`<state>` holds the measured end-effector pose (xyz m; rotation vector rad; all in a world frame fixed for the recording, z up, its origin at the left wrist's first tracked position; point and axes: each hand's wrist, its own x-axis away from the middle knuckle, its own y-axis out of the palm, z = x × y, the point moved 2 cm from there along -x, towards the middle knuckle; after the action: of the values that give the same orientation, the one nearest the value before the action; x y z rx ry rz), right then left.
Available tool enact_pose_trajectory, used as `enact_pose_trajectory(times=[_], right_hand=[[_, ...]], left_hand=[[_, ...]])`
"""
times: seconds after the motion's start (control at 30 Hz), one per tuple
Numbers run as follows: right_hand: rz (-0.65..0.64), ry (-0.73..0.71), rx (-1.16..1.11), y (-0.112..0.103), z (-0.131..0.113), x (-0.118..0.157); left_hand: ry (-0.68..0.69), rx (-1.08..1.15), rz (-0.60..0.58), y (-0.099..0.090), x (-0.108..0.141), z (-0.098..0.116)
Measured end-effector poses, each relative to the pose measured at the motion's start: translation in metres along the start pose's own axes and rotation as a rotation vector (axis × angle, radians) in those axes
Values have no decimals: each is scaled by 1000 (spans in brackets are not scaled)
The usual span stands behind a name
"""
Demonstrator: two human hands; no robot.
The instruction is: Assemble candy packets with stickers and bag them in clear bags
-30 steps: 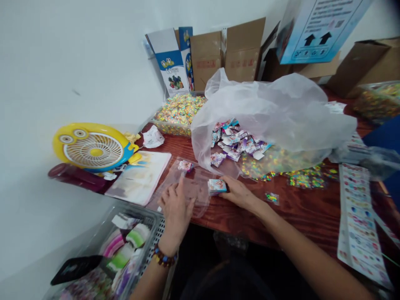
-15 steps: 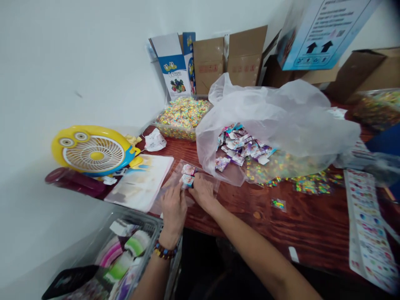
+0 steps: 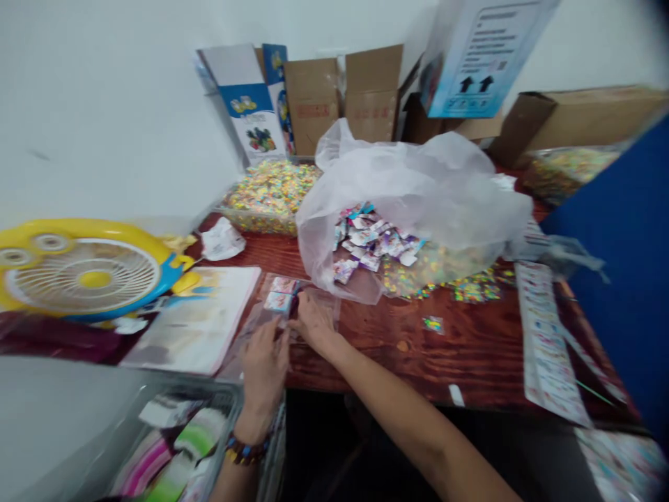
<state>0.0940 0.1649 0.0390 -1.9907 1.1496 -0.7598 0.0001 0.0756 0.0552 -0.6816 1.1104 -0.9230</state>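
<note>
Two rectangular boxes (image 3: 281,293) | right hand (image 3: 312,322) beside | clear plastic (image 3: 255,314) | grained wood (image 3: 373,348)

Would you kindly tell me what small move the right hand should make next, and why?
I would probably draw the right hand back from the nearer printed pack, since that pack already lies on the clear plastic beside the farther printed pack.

Print on the small boxes (image 3: 279,301) is blurred; the left edge crops the fan (image 3: 95,279).
</note>
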Motion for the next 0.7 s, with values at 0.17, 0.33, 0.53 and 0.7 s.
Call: enact_pose_trajectory(times=[0.17,0.33,0.53,0.7], right_hand=[[276,-74,11,-62,95,73],[715,243,202,-165,280,167],[596,331,257,-186,416,220],[672,322,231,-179,426,222]], left_hand=[[-22,55,64,-14,0,8],[-54,156,147,-23,-3,47],[90,435,-85,8,0,113],[245,553,-230,39,13,153]])
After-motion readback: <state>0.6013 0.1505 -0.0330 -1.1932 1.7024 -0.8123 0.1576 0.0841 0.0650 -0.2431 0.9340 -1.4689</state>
